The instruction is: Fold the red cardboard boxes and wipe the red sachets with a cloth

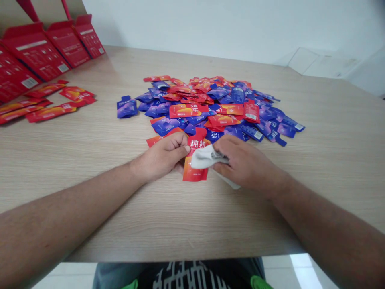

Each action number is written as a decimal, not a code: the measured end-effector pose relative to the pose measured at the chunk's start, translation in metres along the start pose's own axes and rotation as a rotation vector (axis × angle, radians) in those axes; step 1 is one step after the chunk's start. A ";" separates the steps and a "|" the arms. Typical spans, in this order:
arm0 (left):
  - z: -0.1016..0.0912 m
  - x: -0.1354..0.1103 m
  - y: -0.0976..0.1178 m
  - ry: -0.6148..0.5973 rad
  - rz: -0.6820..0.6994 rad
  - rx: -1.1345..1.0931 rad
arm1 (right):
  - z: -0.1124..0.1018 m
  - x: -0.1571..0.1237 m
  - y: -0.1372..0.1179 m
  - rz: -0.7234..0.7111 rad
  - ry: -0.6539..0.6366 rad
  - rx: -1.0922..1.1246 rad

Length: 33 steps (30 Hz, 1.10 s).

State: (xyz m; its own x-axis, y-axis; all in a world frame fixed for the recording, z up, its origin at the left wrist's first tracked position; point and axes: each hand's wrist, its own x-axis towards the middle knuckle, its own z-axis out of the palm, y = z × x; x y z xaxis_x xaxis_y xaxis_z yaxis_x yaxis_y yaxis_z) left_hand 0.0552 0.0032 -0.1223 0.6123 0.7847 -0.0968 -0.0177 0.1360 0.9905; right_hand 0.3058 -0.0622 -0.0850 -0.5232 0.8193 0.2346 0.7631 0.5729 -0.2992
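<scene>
My left hand (164, 156) is closed on the left edge of a red sachet (196, 168) with white characters, holding it just above the wooden table (90, 160). My right hand (245, 162) is closed on a white cloth (204, 157) pressed against the sachet's right side. Just behind both hands lies a pile of red and blue sachets (216, 106).
A few red sachets (49, 112) lie in a row at the left. Open red cardboard boxes (39, 54) stand at the far left corner. One blue sachet (126, 107) lies apart, left of the pile. The table's near edge runs just above my lap.
</scene>
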 end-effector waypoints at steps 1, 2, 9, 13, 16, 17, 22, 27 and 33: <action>0.000 0.000 0.000 0.004 0.001 -0.003 | 0.000 0.000 0.001 0.021 0.049 -0.007; 0.000 0.000 0.000 0.005 0.005 -0.005 | 0.000 0.000 0.000 0.020 0.054 -0.004; -0.001 0.000 0.000 0.001 0.016 0.021 | 0.000 0.000 -0.005 -0.042 -0.099 0.025; -0.001 0.000 0.000 0.006 0.017 0.044 | 0.000 0.000 -0.002 0.012 0.022 0.001; -0.001 0.000 0.001 -0.008 0.030 0.059 | 0.002 0.000 -0.005 -0.041 -0.139 0.019; -0.001 0.000 0.001 -0.007 0.032 0.062 | 0.002 -0.001 -0.005 -0.028 -0.126 0.027; -0.001 0.000 0.002 -0.005 0.042 0.089 | 0.003 -0.002 -0.001 0.097 0.178 0.073; -0.002 0.000 0.000 -0.019 0.040 0.088 | 0.004 -0.002 -0.006 -0.026 -0.027 0.058; -0.002 0.000 0.000 -0.001 0.038 0.101 | 0.006 -0.002 -0.006 0.009 0.110 0.082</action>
State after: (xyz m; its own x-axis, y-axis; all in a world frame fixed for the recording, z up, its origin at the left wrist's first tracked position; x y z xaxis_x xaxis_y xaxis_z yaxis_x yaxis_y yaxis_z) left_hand 0.0539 0.0044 -0.1220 0.6137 0.7873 -0.0593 0.0392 0.0446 0.9982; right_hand 0.2994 -0.0670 -0.0891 -0.4680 0.8196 0.3305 0.7319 0.5690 -0.3749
